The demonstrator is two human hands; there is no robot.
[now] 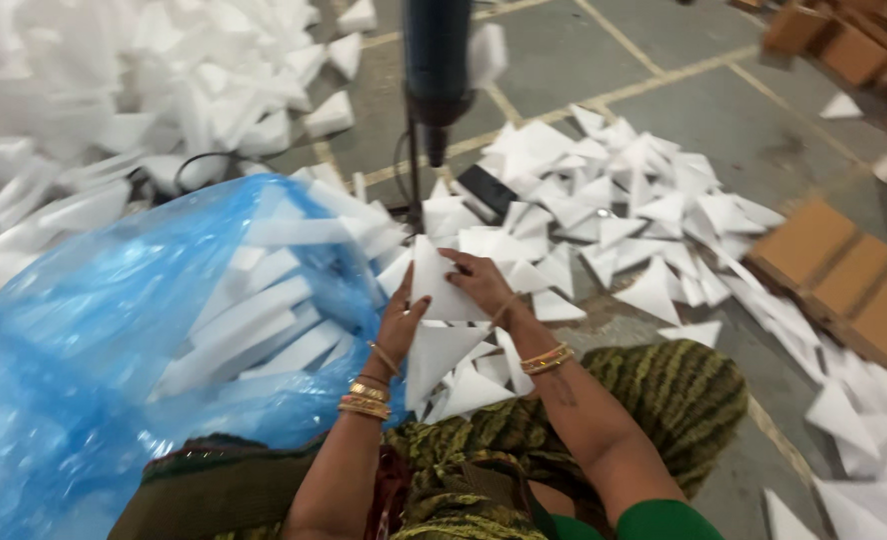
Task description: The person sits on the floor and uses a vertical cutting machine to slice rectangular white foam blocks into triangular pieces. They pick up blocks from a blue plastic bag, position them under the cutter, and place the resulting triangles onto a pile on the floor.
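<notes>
We see both hands closed on one white foam triangle (442, 285), held just above the lap. Left hand (401, 322) grips its lower left edge; right hand (482, 283) lies over its right side, fingers curled on the face. The triangle's point stands away from us. The blue plastic bag (114, 340) of foam strips sits just left of the left hand, so that hand is nearer it. Loose triangles (604, 215) lie beyond the right hand.

Foam strips (254, 310) in bag (84, 330), left of triangles (604, 220).
</notes>
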